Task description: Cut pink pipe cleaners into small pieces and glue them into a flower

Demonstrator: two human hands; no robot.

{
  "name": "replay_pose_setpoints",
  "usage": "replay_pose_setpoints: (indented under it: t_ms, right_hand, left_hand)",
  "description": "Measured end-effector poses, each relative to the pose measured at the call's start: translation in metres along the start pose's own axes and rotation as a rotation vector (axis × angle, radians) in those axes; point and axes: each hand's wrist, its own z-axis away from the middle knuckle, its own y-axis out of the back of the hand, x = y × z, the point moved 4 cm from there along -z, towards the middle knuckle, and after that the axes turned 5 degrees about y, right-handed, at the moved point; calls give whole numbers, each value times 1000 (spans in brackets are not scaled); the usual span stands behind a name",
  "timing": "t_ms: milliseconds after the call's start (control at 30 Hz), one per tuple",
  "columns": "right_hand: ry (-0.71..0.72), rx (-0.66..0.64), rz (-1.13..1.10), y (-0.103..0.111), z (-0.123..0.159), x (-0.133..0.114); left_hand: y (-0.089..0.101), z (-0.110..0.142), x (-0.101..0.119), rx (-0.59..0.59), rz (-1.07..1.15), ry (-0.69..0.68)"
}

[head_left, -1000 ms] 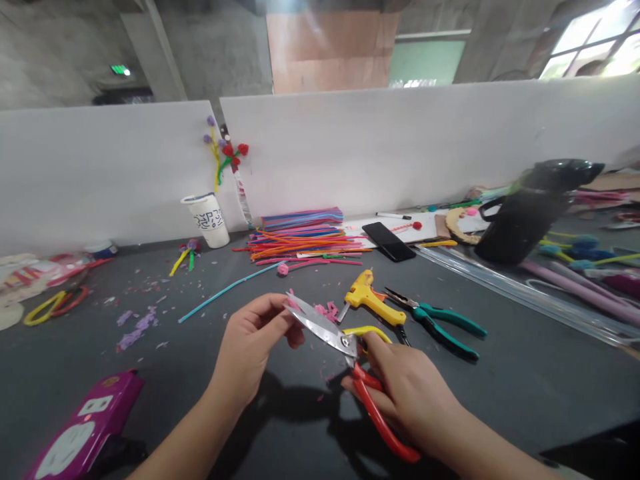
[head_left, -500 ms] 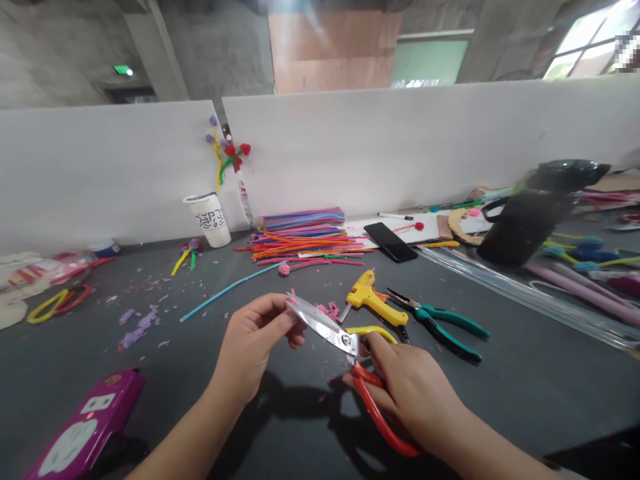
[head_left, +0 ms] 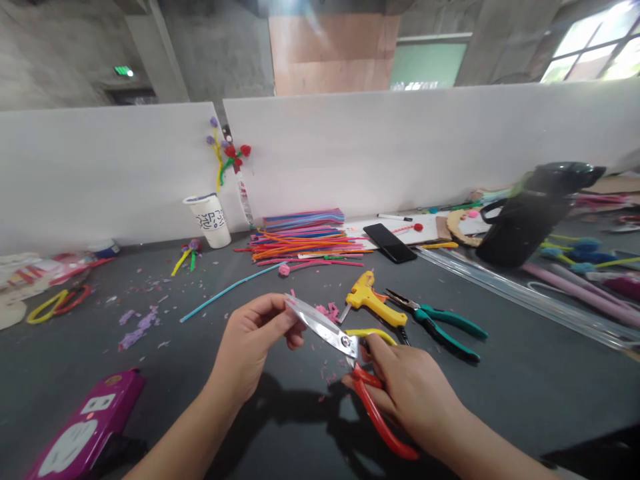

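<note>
In my right hand [head_left: 413, 383] is a pair of scissors [head_left: 323, 325], with one red and one yellow handle and silver blades aimed up and left. The blades look nearly closed. At their tips, my left hand [head_left: 253, 343] pinches a small pink piece [head_left: 293, 293], mostly hidden by the fingers and the blade; it looks like pipe cleaner. Just beyond the blades lie pink clippings [head_left: 329, 311] and a yellow hot glue gun [head_left: 370, 299]. Pliers with green handles [head_left: 445, 323] rest to the right of the glue gun.
Behind my hands are bundled pipe cleaners [head_left: 300, 241], a blue pipe cleaner [head_left: 225, 295], a phone [head_left: 390, 242] and a paper cup [head_left: 210, 223]. A black jug [head_left: 530, 220] stands at right, near clear rods [head_left: 520, 287]. Purple scraps [head_left: 141, 328] and a magenta device [head_left: 93, 423] lie left.
Hardly anything differs. Both hands and the scissors keep almost the same position, with the blades perhaps slightly more closed at the pink piece. The view has shifted very slightly.
</note>
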Motion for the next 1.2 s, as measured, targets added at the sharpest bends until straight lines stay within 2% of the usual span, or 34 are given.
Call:
replay_pose_setpoints:
  t_ms: [467,567,700,867,1033,1133,1200]
  right_hand:
    - [-21,-29,17,2,4,2]
    - [-105,-4,-183,5,1,4]
    - [-296,35,-745,9,-6,2]
    - [-427,-26,-1195,5,-14,-5]
    - [-400,-133,-1317,5,-18,-15]
    - [-400,-156,-1297,7,-18,-17]
    - [-426,-138,-1264,7,-17,-16]
  left_hand:
    - [2,0,2,5,-25,37]
    - [-1,1,2,-33,-1,86]
    - [-14,4,-8,-205,-1,248]
    - [-28,11,-27,-373,-14,442]
    - [-34,15,-33,-472,-75,510]
    - [-35,16,-32,-476,-106,527]
    - [-35,15,-31,-439,-125,488]
